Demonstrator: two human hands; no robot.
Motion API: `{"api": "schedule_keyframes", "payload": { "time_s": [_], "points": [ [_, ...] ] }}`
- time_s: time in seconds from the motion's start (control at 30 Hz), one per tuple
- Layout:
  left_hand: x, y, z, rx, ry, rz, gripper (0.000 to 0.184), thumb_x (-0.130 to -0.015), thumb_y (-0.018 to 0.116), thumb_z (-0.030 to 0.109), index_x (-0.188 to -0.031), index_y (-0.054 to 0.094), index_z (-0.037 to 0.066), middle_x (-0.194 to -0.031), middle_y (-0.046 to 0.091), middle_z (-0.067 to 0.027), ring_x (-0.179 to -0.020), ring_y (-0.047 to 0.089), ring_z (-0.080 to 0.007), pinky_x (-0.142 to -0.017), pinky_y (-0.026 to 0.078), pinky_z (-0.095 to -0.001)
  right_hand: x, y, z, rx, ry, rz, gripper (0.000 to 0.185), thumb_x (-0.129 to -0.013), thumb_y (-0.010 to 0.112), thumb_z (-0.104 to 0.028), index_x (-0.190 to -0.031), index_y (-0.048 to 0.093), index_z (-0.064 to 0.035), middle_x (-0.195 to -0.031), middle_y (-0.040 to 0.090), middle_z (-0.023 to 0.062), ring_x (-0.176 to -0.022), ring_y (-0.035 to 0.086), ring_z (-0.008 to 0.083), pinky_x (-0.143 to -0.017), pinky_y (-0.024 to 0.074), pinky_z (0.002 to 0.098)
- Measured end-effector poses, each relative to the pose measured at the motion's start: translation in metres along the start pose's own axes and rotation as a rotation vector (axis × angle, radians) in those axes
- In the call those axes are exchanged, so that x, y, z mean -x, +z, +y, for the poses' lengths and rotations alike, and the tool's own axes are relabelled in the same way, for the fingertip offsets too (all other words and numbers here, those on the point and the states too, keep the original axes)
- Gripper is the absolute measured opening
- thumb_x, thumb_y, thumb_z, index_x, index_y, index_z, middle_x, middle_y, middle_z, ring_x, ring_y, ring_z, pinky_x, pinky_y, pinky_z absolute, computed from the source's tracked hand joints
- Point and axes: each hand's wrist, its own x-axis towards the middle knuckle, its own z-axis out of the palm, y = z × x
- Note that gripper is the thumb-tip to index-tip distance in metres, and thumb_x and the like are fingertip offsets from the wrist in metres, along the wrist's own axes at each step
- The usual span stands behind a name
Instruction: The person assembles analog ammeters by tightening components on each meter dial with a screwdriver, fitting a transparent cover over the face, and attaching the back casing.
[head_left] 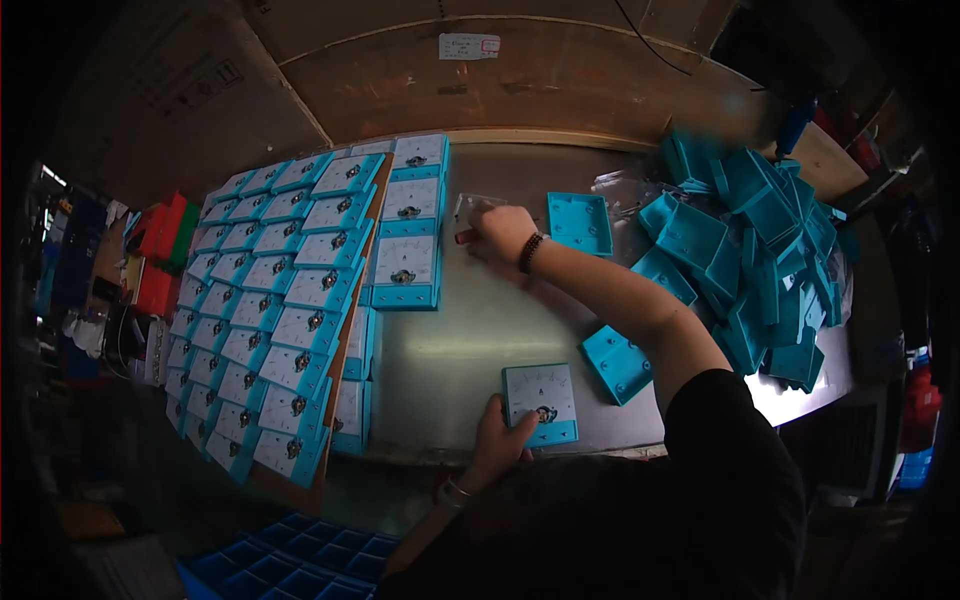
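Observation:
Near the front edge of the metal table, my left hand (499, 437) grips a teal meter box (541, 400) with a white dial face, thumb on its lower left corner. My right hand (503, 234) is stretched out to the table's back middle, fingers closed around a small reddish item (466, 237). Beside those fingers lies a clear plastic tray (482, 207), partly covered by the hand. To the right of the right hand sits an empty teal case (580, 223). Another teal case (617, 364) lies right of the held box.
Rows of dial-faced boxes (271, 270) lean on a board at the left, with more stacked boxes (407, 262) beside it. A large heap of teal cases (765, 240) covers the table's right side. Blue compartment crates (290, 560) are below at the front left. A wooden wall (540, 90) stands behind.

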Motion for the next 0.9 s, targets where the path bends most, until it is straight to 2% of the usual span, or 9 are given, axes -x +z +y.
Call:
{"api": "schedule_keyframes", "payload": {
  "time_s": [0.03,0.1,0.2,0.27,0.4,0.6,0.7,0.77,0.9],
  "points": [
    [-0.001,-0.001,-0.003,0.040,0.030,-0.012,0.028,-0.087,0.062,0.013,-0.101,0.041,0.000,-0.090,0.061,-0.0132,-0.054,0.058,-0.0141,-0.039,0.048,-0.0261,0.030,-0.027,-0.025,0.028,-0.108,-0.093,0.029,-0.078,0.069,-0.029,-0.096,0.061,-0.0073,-0.113,0.060,0.0155,-0.091,0.064,0.0302,-0.073,0.0526,0.0406],
    [0.005,-0.003,-0.005,0.090,0.042,-0.013,0.028,-0.088,0.062,0.013,-0.101,0.041,0.001,-0.091,0.061,-0.0125,-0.056,0.058,-0.0132,-0.039,0.048,-0.0255,0.080,-0.033,-0.037,-0.179,-0.300,0.075,0.018,-0.079,0.067,-0.022,-0.088,0.059,-0.0092,-0.100,0.061,0.0104,-0.088,0.063,0.0300,-0.072,0.0515,0.0405],
    [0.016,-0.004,-0.005,0.113,0.079,0.006,0.027,-0.088,0.062,0.012,-0.100,0.042,0.001,-0.091,0.061,-0.0121,-0.058,0.058,-0.0120,-0.039,0.047,-0.0246,0.131,-0.041,-0.015,-0.291,-0.524,-0.001,0.016,-0.075,0.069,-0.017,-0.089,0.063,-0.0104,-0.109,0.063,0.0063,-0.089,0.063,0.0284,-0.072,0.0519,0.0376],
    [0.025,-0.008,-0.009,0.056,0.253,0.034,0.026,-0.088,0.062,0.012,-0.100,0.042,0.001,-0.092,0.061,-0.0113,-0.062,0.059,-0.0115,-0.039,0.047,-0.0240,0.156,-0.050,-0.002,-0.266,-0.347,0.025,0.021,-0.071,0.072,-0.017,-0.091,0.066,-0.0112,-0.110,0.064,0.0071,-0.088,0.065,0.0274,-0.073,0.0530,0.0347],
    [0.037,-0.011,-0.012,0.030,0.223,0.072,0.025,-0.090,0.060,0.012,-0.103,0.043,0.000,-0.091,0.060,-0.0114,-0.063,0.059,-0.0119,-0.039,0.048,-0.0243,0.180,-0.053,-0.002,-0.177,-0.083,0.121,0.026,-0.071,0.075,-0.025,-0.095,0.069,-0.0170,-0.116,0.060,0.0071,-0.088,0.065,0.0274,-0.075,0.0538,0.0352],
    [0.044,-0.013,-0.019,0.005,0.233,0.129,0.021,-0.092,0.057,0.011,-0.103,0.043,0.001,-0.089,0.060,-0.0099,-0.061,0.059,-0.0127,-0.040,0.047,-0.0245,0.200,-0.046,-0.023,-0.248,-0.203,0.002,0.027,-0.072,0.074,-0.024,-0.096,0.069,-0.0144,-0.115,0.059,0.0105,-0.091,0.064,0.0279,-0.078,0.0529,0.0355],
    [0.045,-0.014,-0.022,0.002,0.234,0.149,0.022,-0.091,0.058,0.011,-0.102,0.042,-0.001,-0.089,0.060,-0.0108,-0.057,0.058,-0.0128,-0.038,0.046,-0.0242,0.205,-0.060,-0.023,-0.774,-0.022,0.069,0.023,-0.080,0.065,-0.012,-0.099,0.063,0.0012,-0.107,0.061,0.0123,-0.097,0.061,0.0215,-0.084,0.0491,0.0302],
    [0.044,-0.014,-0.022,0.006,0.222,0.155,0.024,-0.090,0.060,0.011,-0.101,0.042,-0.002,-0.090,0.060,-0.0119,-0.058,0.059,-0.0130,-0.038,0.047,-0.0245,0.210,-0.063,-0.021,-1.100,0.059,0.155,0.022,-0.089,0.061,-0.014,-0.104,0.060,0.0018,-0.102,0.062,0.0105,-0.095,0.060,0.0171,-0.084,0.0483,0.0299],
    [0.045,-0.014,-0.022,-0.003,0.244,0.146,0.024,-0.090,0.060,0.012,-0.099,0.041,-0.001,-0.086,0.060,-0.0111,-0.052,0.057,-0.0126,-0.037,0.046,-0.0244,0.229,-0.069,-0.041,-1.127,0.198,0.113,0.025,-0.087,0.068,-0.022,-0.091,0.060,0.0006,-0.077,0.066,0.0058,-0.073,0.062,0.0111,-0.066,0.0503,0.0270]
  ]
}}
